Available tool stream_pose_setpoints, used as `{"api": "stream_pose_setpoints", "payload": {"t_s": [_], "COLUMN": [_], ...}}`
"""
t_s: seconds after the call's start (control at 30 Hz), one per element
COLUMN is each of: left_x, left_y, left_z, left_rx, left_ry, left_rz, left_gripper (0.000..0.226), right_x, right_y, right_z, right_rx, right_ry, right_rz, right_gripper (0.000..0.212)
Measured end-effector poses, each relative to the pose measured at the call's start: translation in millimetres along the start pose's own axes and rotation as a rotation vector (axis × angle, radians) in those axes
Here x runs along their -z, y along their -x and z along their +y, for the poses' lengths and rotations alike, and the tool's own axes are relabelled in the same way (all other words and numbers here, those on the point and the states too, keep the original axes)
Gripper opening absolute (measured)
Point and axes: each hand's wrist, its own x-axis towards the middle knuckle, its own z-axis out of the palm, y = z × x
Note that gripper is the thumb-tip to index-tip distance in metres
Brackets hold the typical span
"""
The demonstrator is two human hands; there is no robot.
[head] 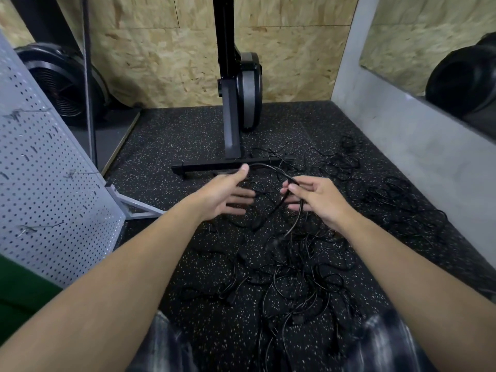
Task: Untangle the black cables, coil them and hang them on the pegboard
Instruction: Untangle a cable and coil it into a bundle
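My right hand pinches one black cable between thumb and fingertips. Its loop arches across to my left hand, which is spread open, thumb tip just touching the cable and the fingers gripping nothing. From the pinch the cable drops into the tangle strewn over the speckled floor, between my knees and the foot of a black machine. I judge the step in hand is freeing this one cable. To do it well I would hold the pinch firm, run the left hand along the cable towards a plug end, and lift slowly so snagged loops show themselves rather than tighten. The pegboard stands at my left, and I see no cable on its hooks.
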Motion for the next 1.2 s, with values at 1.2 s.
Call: {"api": "stream_pose_setpoints", "payload": {"t_s": [1.2], "left_x": [-20.7], "left_y": [8.7], "left_z": [7.4], "left_rx": [-0.463], "left_ry": [-0.312], "left_rz": [-0.029], "left_gripper": [0.014], "right_x": [-16.2], "right_y": [8.8], "right_z": [-23.2], "right_rx": [-0.024], "right_ry": [0.006], "right_rz": [0.011], "right_gripper": [0.021]}}
